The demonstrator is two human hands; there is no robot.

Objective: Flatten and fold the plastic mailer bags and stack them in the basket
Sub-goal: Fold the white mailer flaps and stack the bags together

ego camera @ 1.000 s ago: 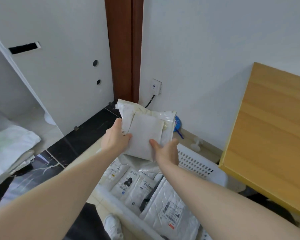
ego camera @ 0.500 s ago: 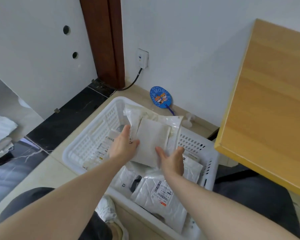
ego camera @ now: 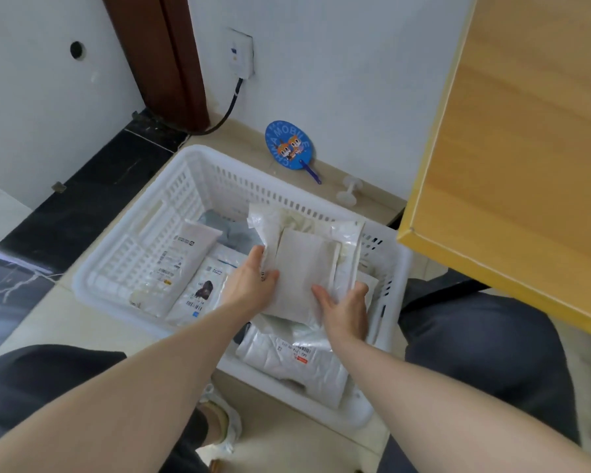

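Lowered since a moment ago, the folded mailer bag (ego camera: 304,271) now sits down inside the white basket (ego camera: 198,172) rather than up in front of the wall, and the camera has tipped down with it so the whole basket shows. Both hands hold the bag: the left hand (ego camera: 251,285) grips its left edge with the thumb laid over the top face and the fingers curled underneath, while the right hand (ego camera: 343,310) pinches the lower right corner, thumb on top and fingers wrapped round the crinkled plastic behind. That bag is a squarish, pale folded packet with a looser clear layer sticking out at its far and right sides, and it hangs over the right half of the basket, just above or touching the pile; I cannot tell which. Other mailer bags (ego camera: 181,268) lie flat in the basket, 2 with printed labels against the left wall and 1 more labelled bag (ego camera: 297,363) at the near side under the wrists. Behind the basket, a blue round fan (ego camera: 289,145) lies on the floor by the wall. At the right, a wooden table (ego camera: 526,148) overhangs the basket's corner.
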